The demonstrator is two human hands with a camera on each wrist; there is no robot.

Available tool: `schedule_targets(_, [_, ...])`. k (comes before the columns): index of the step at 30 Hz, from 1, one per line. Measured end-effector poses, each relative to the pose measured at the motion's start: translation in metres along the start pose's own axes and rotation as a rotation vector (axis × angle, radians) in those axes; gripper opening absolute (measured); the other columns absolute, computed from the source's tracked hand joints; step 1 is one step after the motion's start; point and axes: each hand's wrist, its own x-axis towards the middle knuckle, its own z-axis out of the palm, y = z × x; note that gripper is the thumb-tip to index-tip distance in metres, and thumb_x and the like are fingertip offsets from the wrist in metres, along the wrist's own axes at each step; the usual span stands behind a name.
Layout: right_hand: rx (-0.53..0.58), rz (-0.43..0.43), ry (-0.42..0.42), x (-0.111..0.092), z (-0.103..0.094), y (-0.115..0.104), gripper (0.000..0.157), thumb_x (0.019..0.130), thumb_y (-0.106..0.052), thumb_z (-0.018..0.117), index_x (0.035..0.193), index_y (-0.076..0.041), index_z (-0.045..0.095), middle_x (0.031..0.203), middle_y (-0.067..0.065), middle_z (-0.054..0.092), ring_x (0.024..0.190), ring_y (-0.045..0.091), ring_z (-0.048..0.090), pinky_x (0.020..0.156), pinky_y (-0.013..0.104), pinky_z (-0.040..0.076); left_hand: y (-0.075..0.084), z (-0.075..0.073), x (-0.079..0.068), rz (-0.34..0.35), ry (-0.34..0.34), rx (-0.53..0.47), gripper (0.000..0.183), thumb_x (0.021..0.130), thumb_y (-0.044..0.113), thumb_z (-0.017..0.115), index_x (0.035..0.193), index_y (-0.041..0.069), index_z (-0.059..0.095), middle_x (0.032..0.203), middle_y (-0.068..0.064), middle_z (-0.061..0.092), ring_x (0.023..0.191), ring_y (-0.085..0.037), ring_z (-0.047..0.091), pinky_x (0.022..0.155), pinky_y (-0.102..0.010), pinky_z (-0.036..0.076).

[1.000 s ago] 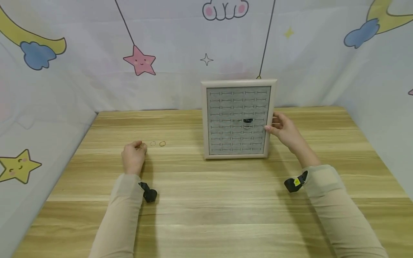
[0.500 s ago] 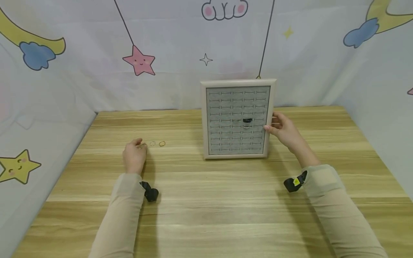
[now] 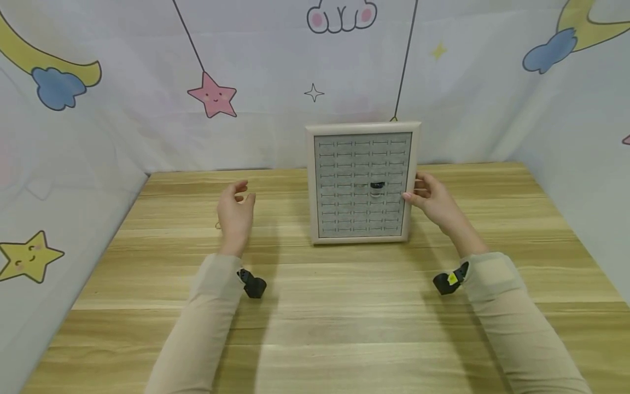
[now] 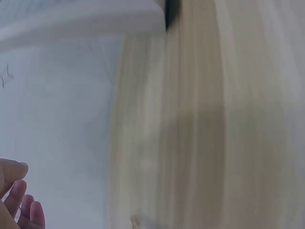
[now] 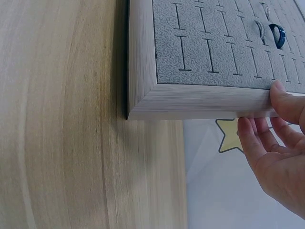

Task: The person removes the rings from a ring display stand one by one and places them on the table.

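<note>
On the worktop (image 3: 315,312), a ring display frame (image 3: 361,240) stands upright, likely light and stiff, best steadied by its side rim, where a person's right hand (image 3: 432,201) grips it. The left hand (image 3: 235,216) hovers half-curled; whether it holds anything cannot be told. Beside it lies a loose ring (image 3: 217,225), probably slippery, best pinched by the band. Since half a second earlier, the left hand has shifted rightward and farther back.

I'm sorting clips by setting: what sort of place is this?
Perhaps a curtained work booth: cartoon-print fabric on three sides, a wood-grain table and a framed ring display.
</note>
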Motion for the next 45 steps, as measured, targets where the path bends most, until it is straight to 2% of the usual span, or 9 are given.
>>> schedule_targets(10, [-0.006,0.007,-0.001,-0.001,-0.001,0.000,0.063,0.097,-0.017,0.052,0.149,-0.002,0.019,0.145,0.027,0.035,0.135,0.042,0.036,0.110,0.054,0.034,0.050,0.030,-0.019,0.204,0.000,-0.141,0.029,0.091,0.009,0.061,0.120,0.005,0.059,0.117,-0.013,0.061,0.098,-0.024,0.052,0.078,-0.030,0.045])
schedule_targets(14, [-0.007,0.005,-0.001,-0.001,-0.001,0.000,0.063,0.097,-0.018,0.052,0.149,-0.003,0.019,0.146,0.027,0.035,0.135,0.042,0.036,0.110,0.054,0.035,0.066,0.041,-0.029,0.289,-0.012,-0.163,0.027,0.091,0.009,0.062,0.117,0.002,0.060,0.113,-0.014,0.062,0.095,-0.025,0.054,0.079,-0.031,0.049])
schedule_targets(19, [-0.009,0.003,-0.005,-0.001,0.000,0.000,0.062,0.097,-0.017,0.052,0.149,-0.003,0.020,0.146,0.027,0.034,0.135,0.042,0.036,0.110,0.054,0.034,0.078,0.056,-0.042,0.362,-0.075,-0.138,0.026,0.089,0.010,0.064,0.113,0.002,0.062,0.109,-0.013,0.064,0.093,-0.026,0.057,0.078,-0.034,0.052])
schedule_targets(25, [-0.018,0.004,-0.005,-0.001,0.000,0.000,0.064,0.098,-0.018,0.052,0.150,-0.003,0.018,0.146,0.028,0.034,0.136,0.043,0.035,0.110,0.055,0.034,0.084,0.074,-0.056,0.429,-0.160,-0.051,0.025,0.089,0.011,0.065,0.113,0.005,0.063,0.107,-0.011,0.065,0.092,-0.026,0.059,0.079,-0.034,0.053])
schedule_targets(29, [-0.020,0.003,-0.006,-0.001,-0.001,-0.001,0.064,0.097,-0.018,0.052,0.150,-0.003,0.018,0.146,0.028,0.034,0.135,0.043,0.035,0.110,0.055,0.034,0.083,0.084,-0.062,0.456,-0.216,0.046,0.027,0.089,0.012,0.065,0.115,0.007,0.064,0.109,-0.009,0.065,0.094,-0.022,0.060,0.082,-0.031,0.052])
schedule_targets(31, [-0.022,0.002,-0.007,-0.001,0.000,-0.001,0.064,0.097,-0.018,0.052,0.150,-0.003,0.018,0.146,0.028,0.034,0.136,0.043,0.035,0.110,0.055,0.034,0.082,0.089,-0.065,0.461,-0.238,0.082,0.027,0.089,0.013,0.065,0.116,0.008,0.064,0.109,-0.008,0.064,0.092,-0.021,0.059,0.079,-0.029,0.052])
schedule_targets(36, [-0.021,0.000,-0.008,-0.002,0.000,-0.001,0.064,0.098,-0.018,0.052,0.150,-0.003,0.018,0.146,0.028,0.034,0.136,0.043,0.034,0.110,0.055,0.033,0.080,0.099,-0.069,0.469,-0.255,0.110,0.026,0.088,0.014,0.066,0.114,0.010,0.067,0.107,-0.005,0.065,0.089,-0.018,0.058,0.077,-0.029,0.051])
schedule_targets(40, [-0.015,0.001,-0.007,-0.002,0.000,0.000,0.064,0.098,-0.018,0.052,0.150,-0.003,0.018,0.146,0.028,0.034,0.137,0.043,0.034,0.111,0.055,0.033,0.082,0.105,-0.070,0.487,-0.257,0.126,0.024,0.088,0.015,0.065,0.112,0.010,0.067,0.107,-0.005,0.066,0.092,-0.018,0.061,0.081,-0.028,0.051])
schedule_targets(45, [-0.011,-0.002,-0.007,-0.002,0.000,-0.001,0.065,0.097,-0.017,0.052,0.150,-0.003,0.017,0.146,0.028,0.034,0.136,0.042,0.035,0.111,0.054,0.033,0.083,0.109,-0.070,0.494,-0.268,0.166,0.024,0.091,0.017,0.063,0.114,0.012,0.066,0.105,-0.003,0.065,0.088,-0.016,0.060,0.076,-0.025,0.051])
